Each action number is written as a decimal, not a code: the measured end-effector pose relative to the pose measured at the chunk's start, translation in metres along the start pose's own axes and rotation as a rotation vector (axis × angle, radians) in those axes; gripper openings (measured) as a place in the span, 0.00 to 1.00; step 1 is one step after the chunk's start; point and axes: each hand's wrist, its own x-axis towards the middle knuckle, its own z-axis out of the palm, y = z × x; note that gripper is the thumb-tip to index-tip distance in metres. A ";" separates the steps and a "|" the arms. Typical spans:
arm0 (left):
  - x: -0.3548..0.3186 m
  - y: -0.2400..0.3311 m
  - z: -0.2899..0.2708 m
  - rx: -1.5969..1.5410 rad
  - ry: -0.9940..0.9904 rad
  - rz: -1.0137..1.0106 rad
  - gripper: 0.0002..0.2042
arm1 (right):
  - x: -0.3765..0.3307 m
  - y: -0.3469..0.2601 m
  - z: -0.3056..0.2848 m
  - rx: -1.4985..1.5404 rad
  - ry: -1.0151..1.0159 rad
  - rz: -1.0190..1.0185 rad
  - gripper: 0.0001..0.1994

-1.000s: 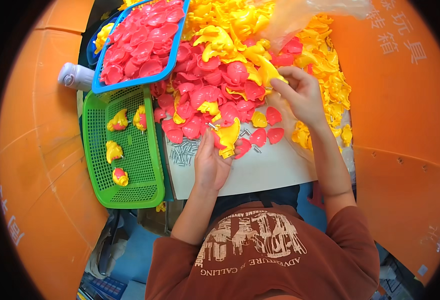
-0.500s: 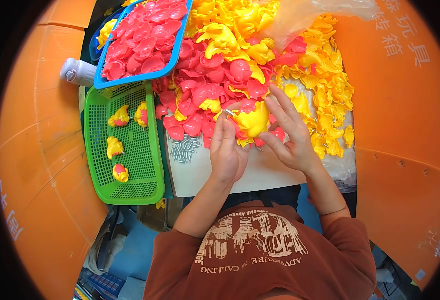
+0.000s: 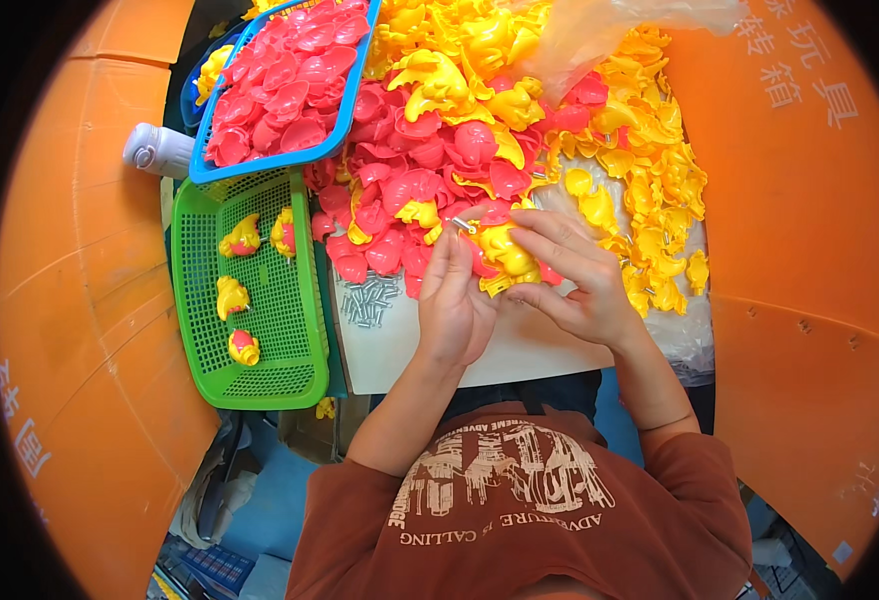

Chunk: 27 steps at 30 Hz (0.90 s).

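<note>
Above the near part of the white worktop, a yellow and red plastic toy figure sits between my two hands. My right hand has its thumb and fingers closed around the toy's right side. My left hand is closed at the toy's left side, its thumb and fingertips pinching a small metal pin by the toy's upper left edge. Whether the pin sits in the toy I cannot tell. Loose metal pins lie in a small heap left of my left hand.
Red shells and yellow parts are heaped behind my hands. At left, a green basket holds several yellow and red figures; a blue basket of red shells overlaps its back. A pale bottle stands beside them. Orange panels flank the worktop.
My right hand's spread fingers have closed in on the toy. The toy has turned and shows a different side. My left hand stays in nearly the same place with the pin.
</note>
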 end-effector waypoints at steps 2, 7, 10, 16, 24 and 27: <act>-0.001 0.003 -0.001 -0.022 0.013 -0.028 0.20 | 0.002 -0.004 -0.001 0.040 -0.010 0.024 0.28; -0.001 0.007 0.000 -0.032 0.036 -0.064 0.20 | -0.001 -0.004 -0.009 -0.135 -0.129 -0.025 0.31; 0.001 0.010 -0.001 -0.100 0.025 -0.091 0.18 | 0.003 -0.004 -0.018 -0.195 -0.064 -0.115 0.32; -0.007 0.007 0.003 0.063 0.028 -0.070 0.19 | 0.008 -0.006 -0.001 -0.060 0.066 -0.160 0.32; -0.011 0.009 0.004 0.067 -0.035 0.003 0.20 | 0.008 -0.009 0.006 -0.146 0.055 -0.166 0.31; -0.012 0.012 0.007 0.065 0.001 0.010 0.20 | 0.009 -0.011 0.005 -0.139 0.038 -0.150 0.30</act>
